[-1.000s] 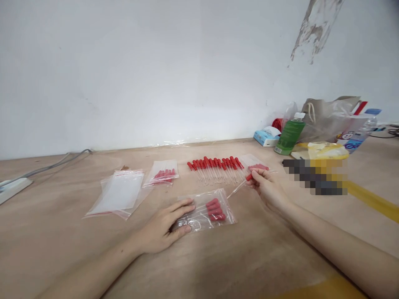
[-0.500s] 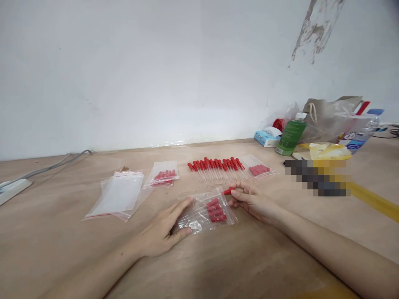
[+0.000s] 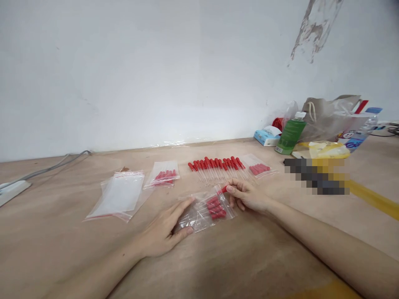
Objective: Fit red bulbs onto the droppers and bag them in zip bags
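Note:
A clear zip-lock bag (image 3: 198, 220) lies in front of me with several red-bulbed droppers (image 3: 216, 207) inside, bulbs toward its right-hand opening. My left hand (image 3: 162, 228) rests at the bag's left end, thumb and forefinger spread apart and touching it. At the opening, my right hand (image 3: 245, 194) pinches another dropper by its red bulb (image 3: 224, 189); its thin clear stem points left into the bag. Beyond the bag is a row of loose droppers (image 3: 215, 164), stems toward me.
Filled bags lie left (image 3: 165, 172) and right (image 3: 258, 166) of the row. Flat bags (image 3: 120, 193) are stacked farther left. A power strip (image 3: 14, 191) sits at the left edge. Back right stand a tissue pack (image 3: 266, 137), a green bottle (image 3: 290, 133) and plastic bags (image 3: 324, 120).
My right hand has moved slightly left and up, bringing the dropper farther in at the bag's mouth. The left hand has hardly moved.

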Motion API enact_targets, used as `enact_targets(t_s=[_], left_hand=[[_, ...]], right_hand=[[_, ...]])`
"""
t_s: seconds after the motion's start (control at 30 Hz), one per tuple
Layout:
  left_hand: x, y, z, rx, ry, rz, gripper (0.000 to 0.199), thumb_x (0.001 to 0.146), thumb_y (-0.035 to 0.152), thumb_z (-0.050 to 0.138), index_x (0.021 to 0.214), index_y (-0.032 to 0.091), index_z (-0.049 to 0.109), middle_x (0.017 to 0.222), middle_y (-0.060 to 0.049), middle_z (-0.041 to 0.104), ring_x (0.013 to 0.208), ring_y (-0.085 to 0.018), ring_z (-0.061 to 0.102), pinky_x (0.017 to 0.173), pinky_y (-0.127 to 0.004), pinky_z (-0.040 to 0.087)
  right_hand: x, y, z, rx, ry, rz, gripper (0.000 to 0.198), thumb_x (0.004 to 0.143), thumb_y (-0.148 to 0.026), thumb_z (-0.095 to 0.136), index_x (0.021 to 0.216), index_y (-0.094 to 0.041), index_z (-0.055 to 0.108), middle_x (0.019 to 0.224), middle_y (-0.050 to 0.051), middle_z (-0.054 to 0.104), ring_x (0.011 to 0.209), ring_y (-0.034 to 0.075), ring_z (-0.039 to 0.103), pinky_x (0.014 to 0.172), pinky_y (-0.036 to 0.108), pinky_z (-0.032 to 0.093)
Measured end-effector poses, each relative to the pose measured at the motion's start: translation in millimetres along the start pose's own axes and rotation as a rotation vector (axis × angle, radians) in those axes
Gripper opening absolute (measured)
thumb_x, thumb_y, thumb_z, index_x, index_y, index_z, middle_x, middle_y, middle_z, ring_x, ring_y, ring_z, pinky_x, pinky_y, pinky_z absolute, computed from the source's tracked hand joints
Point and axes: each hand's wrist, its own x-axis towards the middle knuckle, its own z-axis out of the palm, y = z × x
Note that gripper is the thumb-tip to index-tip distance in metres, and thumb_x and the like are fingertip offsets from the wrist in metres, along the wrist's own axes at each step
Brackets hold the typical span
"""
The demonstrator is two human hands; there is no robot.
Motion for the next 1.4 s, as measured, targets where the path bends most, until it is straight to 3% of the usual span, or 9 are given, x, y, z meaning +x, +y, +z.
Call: enact_targets(t_s=[0.13,0.3,0.47,0.73,0.87,0.97,1.13,1.27,1.4], left_hand=[[2.3,2.6,-1.6,-0.011,-0.019,0.012,0.056,0.086,0.034,0.042,0.137,0.027,0.019,0.137,-0.005,0.037,0.121,-0.022,0.039,0.100,-0.041,0.034],[3.6,3.0,-1.6,-0.007,0.010,0.065,0.052,0.086,0.032,0.043,0.134,0.027,0.025,0.134,-0.005,0.041,0.120,-0.022,0.039,0.100,-0.042,0.034],[3.5,2.6,-1.6,0.001,0.008,0.066,0.053,0.086,0.032,0.043,0.135,0.027,0.024,0.135,-0.005,0.039,0.121,-0.022,0.039,0.100,-0.042,0.033],[3.5,3.8,-3.0,0.052,-0.007,0.075,0.051,0.087,0.032,0.042,0.135,0.027,0.026,0.140,-0.004,0.030,0.128,-0.023,0.026,0.104,-0.045,0.028],[3.1,2.6,-2.7,0.045,0.010,0.095,0.050,0.086,0.031,0.044,0.134,0.026,0.028,0.139,-0.005,0.032,0.128,-0.023,0.028,0.104,-0.045,0.028],[3.4,1.8,-2.8,0.035,-0.015,0.089,0.050,0.086,0.032,0.044,0.134,0.026,0.030,0.138,-0.005,0.035,0.126,-0.023,0.031,0.104,-0.046,0.027],[4.9,1.0,-3.0,0.029,-0.062,0.099,0.047,0.087,0.032,0.043,0.132,0.029,0.033,0.136,-0.003,0.038,0.125,-0.022,0.033,0.105,-0.047,0.024],[3.6,-0.9,-6.3,-0.062,0.013,0.069,0.044,0.087,0.032,0.042,0.131,0.028,0.037,0.137,-0.003,0.037,0.124,-0.022,0.035,0.103,-0.044,0.030],[0.8,-4.5,-9.1,-0.049,0.212,-0.078,0.034,0.088,0.032,0.040,0.119,0.026,0.049,0.130,-0.003,0.045,0.119,-0.021,0.041,0.100,-0.040,0.035]], right_hand=[[-2.1,2.2,9.4,-0.032,0.026,-0.065,0.034,0.073,-0.049,0.056,0.080,-0.017,0.049,0.046,-0.008,0.046,0.038,0.004,0.038,0.037,0.016,0.028],[-3.4,-4.8,13.3,-0.203,-0.194,-0.145,0.029,0.071,-0.041,0.060,0.087,-0.016,0.061,0.055,-0.006,0.051,0.048,0.007,0.044,0.047,0.018,0.033],[-0.3,-6.5,17.2,-0.188,-0.103,-0.170,0.026,0.076,-0.040,0.054,0.081,-0.016,0.062,0.072,0.000,0.061,0.068,0.013,0.055,0.061,0.023,0.042],[8.3,6.9,27.1,-0.389,0.398,-0.121,0.026,0.066,-0.033,0.061,0.052,-0.017,0.047,0.048,-0.004,0.047,0.047,0.008,0.042,0.043,0.020,0.031],[5.8,1.7,18.7,-0.090,0.332,0.036,0.019,0.072,-0.033,0.055,0.084,-0.020,0.049,0.053,-0.006,0.054,0.034,0.006,0.038,0.034,0.018,0.025],[3.2,-4.2,13.6,-0.016,0.226,0.158,0.024,0.077,-0.042,0.047,0.084,-0.019,0.051,0.059,-0.003,0.060,0.029,0.005,0.036,0.029,0.019,0.019],[3.6,2.2,21.5,-0.106,0.052,-0.003,0.028,0.064,-0.041,0.066,0.064,-0.016,0.055,0.061,-0.001,0.060,0.053,0.010,0.053,0.051,0.021,0.040],[-0.9,7.1,26.9,-0.064,0.145,-0.086,0.033,0.065,-0.048,0.064,0.064,-0.018,0.048,0.059,-0.003,0.054,0.054,0.010,0.050,0.051,0.022,0.039],[-13.1,-7.1,9.4,0.019,0.252,-0.209,0.031,0.070,-0.047,0.061,0.067,-0.020,0.047,0.065,-0.002,0.055,0.060,0.012,0.052,0.058,0.024,0.043]])
